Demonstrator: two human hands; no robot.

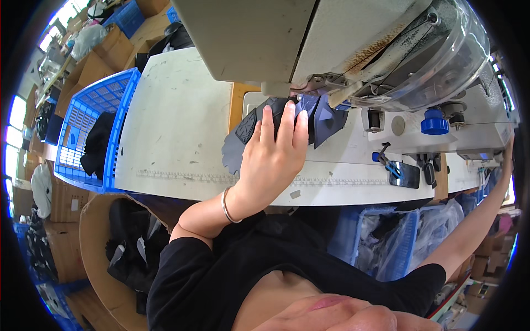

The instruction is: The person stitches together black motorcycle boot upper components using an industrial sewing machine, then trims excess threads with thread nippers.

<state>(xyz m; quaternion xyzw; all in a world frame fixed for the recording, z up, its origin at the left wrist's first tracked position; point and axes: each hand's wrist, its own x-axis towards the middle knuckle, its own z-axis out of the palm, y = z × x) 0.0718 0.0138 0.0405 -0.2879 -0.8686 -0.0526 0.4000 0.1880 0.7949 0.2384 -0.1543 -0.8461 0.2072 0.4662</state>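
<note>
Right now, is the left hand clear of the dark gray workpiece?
No, the left hand rests with extended fingers on the dark gray workpiece.

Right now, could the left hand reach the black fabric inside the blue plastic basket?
Probably yes: the left hand rests on a grey moulded piece, but the basket, open on top, leaves the black fabric exposed.

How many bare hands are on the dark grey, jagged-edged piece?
1: the person's bare left hand, lying across the dark grey, jagged-edged piece. The bare right arm extends toward the right end of the white sewing machine, its hand not clearly visible.
</note>
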